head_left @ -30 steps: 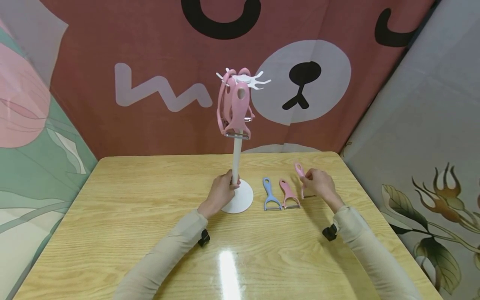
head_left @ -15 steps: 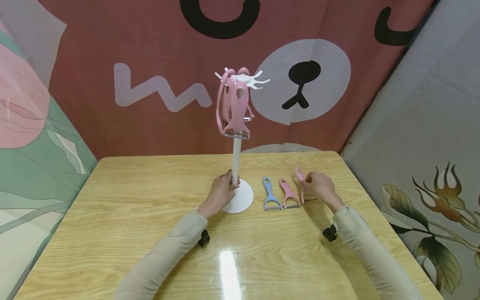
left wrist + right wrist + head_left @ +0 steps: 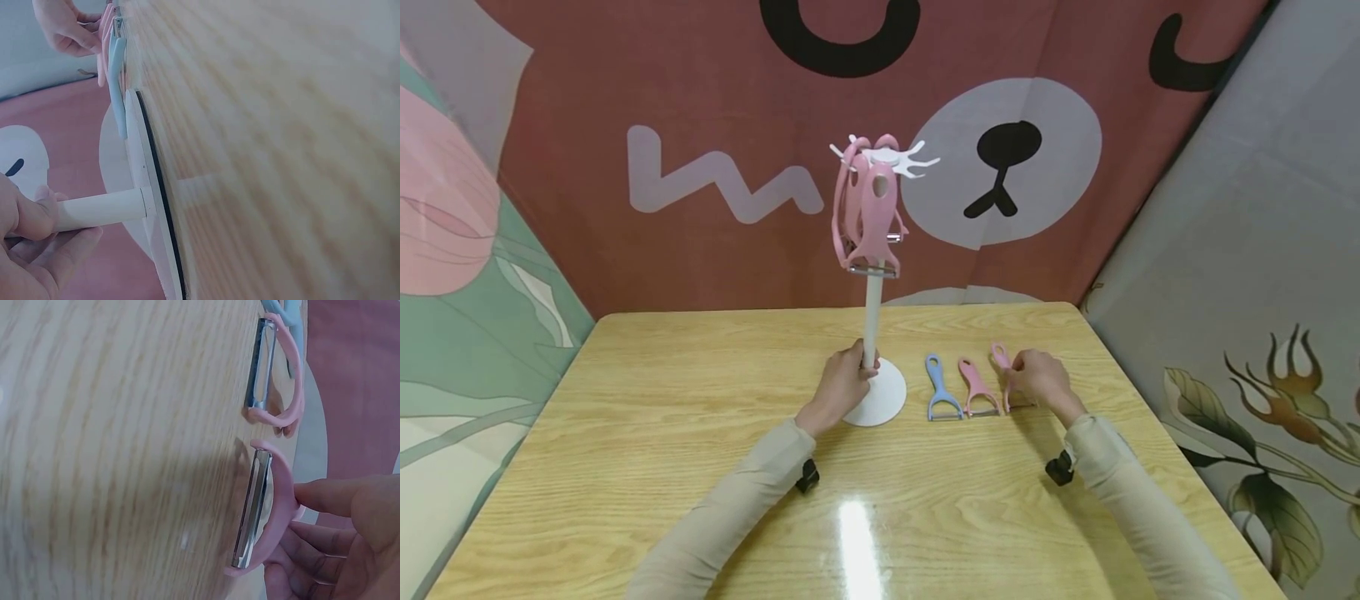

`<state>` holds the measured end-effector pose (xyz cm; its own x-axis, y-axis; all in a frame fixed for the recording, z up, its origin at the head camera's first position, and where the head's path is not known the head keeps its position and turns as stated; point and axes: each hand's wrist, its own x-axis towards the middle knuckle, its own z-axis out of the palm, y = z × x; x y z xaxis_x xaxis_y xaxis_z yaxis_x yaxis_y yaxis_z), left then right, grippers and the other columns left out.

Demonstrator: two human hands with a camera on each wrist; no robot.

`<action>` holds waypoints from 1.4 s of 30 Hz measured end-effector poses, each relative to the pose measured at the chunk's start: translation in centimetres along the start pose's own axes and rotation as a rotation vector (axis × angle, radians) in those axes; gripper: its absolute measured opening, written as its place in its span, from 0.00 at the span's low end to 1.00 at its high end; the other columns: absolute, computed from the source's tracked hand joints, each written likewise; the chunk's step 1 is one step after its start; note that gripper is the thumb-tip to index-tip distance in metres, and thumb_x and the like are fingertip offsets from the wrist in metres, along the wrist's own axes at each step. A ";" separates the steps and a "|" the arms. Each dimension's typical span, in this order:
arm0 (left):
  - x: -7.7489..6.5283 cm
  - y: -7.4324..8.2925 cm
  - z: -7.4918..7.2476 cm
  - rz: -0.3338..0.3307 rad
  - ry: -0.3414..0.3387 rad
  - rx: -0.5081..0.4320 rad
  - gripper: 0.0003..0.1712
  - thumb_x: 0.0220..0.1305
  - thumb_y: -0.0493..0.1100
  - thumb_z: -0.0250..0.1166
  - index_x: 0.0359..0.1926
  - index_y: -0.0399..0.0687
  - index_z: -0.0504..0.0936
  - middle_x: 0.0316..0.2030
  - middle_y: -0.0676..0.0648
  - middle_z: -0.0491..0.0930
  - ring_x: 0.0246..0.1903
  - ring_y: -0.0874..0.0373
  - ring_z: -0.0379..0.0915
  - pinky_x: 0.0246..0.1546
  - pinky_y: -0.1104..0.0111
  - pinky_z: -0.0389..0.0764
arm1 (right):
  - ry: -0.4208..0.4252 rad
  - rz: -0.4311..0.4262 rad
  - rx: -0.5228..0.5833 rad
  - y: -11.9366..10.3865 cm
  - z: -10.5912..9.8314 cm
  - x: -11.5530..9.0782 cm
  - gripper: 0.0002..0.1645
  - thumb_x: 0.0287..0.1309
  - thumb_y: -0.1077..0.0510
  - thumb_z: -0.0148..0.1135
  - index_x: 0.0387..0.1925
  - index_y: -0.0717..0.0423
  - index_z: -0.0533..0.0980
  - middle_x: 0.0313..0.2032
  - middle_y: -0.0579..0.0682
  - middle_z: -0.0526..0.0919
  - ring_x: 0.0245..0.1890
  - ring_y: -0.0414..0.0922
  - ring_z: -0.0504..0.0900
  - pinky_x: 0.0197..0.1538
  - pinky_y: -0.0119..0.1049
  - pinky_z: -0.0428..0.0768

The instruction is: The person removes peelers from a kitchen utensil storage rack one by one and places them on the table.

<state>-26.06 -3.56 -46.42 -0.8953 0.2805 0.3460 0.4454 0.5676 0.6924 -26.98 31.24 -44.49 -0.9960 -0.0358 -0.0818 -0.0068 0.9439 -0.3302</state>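
Observation:
My left hand (image 3: 842, 383) grips the lower part of a white post (image 3: 873, 321), just above its round white base (image 3: 883, 400). Several pink peelers (image 3: 877, 212) hang from the white hooks (image 3: 913, 160) at the top of this stand. On the right, my right hand (image 3: 1041, 379) pinches a pink peeler (image 3: 1000, 357) by its handle between thumb and fingers. In the right wrist view that peeler's metal blade (image 3: 253, 509) is close over the wood. Another pink peeler (image 3: 973, 383) and a blue peeler (image 3: 936, 375) lie side by side to its left.
Everything stands on a light wood table (image 3: 662, 400). Behind it hangs a red-brown cloth (image 3: 737, 267) with a printed bear face. A grey floral cloth (image 3: 1240, 250) closes off the right side. A black wrist camera (image 3: 1060, 467) sits under the right cuff.
My right hand has lowered the pink peeler and drawn it slightly toward me, bringing it down beside the other pink one. The left hand and the stand have stayed put.

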 end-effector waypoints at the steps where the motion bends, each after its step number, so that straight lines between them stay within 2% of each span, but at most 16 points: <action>1: 0.0 0.0 0.0 0.001 0.000 -0.001 0.09 0.62 0.26 0.66 0.39 0.39 0.77 0.32 0.48 0.79 0.35 0.52 0.80 0.37 0.61 0.82 | -0.001 0.001 -0.001 0.0 0.0 0.0 0.14 0.65 0.51 0.61 0.32 0.59 0.80 0.29 0.53 0.82 0.24 0.49 0.75 0.25 0.41 0.71; 6: 0.1 -0.1 0.0 0.004 0.002 -0.005 0.09 0.62 0.26 0.65 0.40 0.39 0.76 0.32 0.46 0.80 0.35 0.52 0.80 0.37 0.61 0.82 | -0.019 0.004 0.000 0.2 0.2 0.1 0.15 0.66 0.51 0.61 0.34 0.60 0.81 0.31 0.54 0.83 0.25 0.49 0.77 0.26 0.42 0.73; 15: 0.1 -0.1 -0.1 0.000 0.000 0.007 0.09 0.62 0.27 0.66 0.40 0.39 0.76 0.32 0.48 0.80 0.35 0.52 0.80 0.37 0.61 0.82 | -0.031 0.005 -0.018 0.2 0.7 0.3 0.15 0.64 0.50 0.62 0.35 0.59 0.82 0.36 0.57 0.85 0.32 0.54 0.80 0.34 0.50 0.77; 23: 0.0 -0.1 0.1 0.005 -0.003 0.012 0.09 0.61 0.27 0.66 0.39 0.39 0.76 0.32 0.48 0.80 0.35 0.52 0.80 0.38 0.61 0.82 | -0.060 0.030 -0.007 0.3 1.1 0.3 0.14 0.63 0.50 0.62 0.33 0.58 0.80 0.32 0.54 0.83 0.27 0.50 0.77 0.28 0.44 0.74; 42: 0.0 0.1 0.0 -0.015 -0.005 0.010 0.09 0.61 0.27 0.67 0.39 0.39 0.77 0.31 0.47 0.79 0.35 0.52 0.80 0.38 0.61 0.82 | -0.062 0.017 -0.003 0.0 1.0 0.1 0.16 0.64 0.48 0.63 0.35 0.58 0.81 0.31 0.53 0.84 0.21 0.47 0.75 0.27 0.43 0.73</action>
<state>-26.00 -3.53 -46.32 -0.9019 0.2759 0.3324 0.4319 0.5793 0.6912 -26.99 30.89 -45.44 -0.9886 -0.0398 -0.1455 0.0097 0.9457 -0.3250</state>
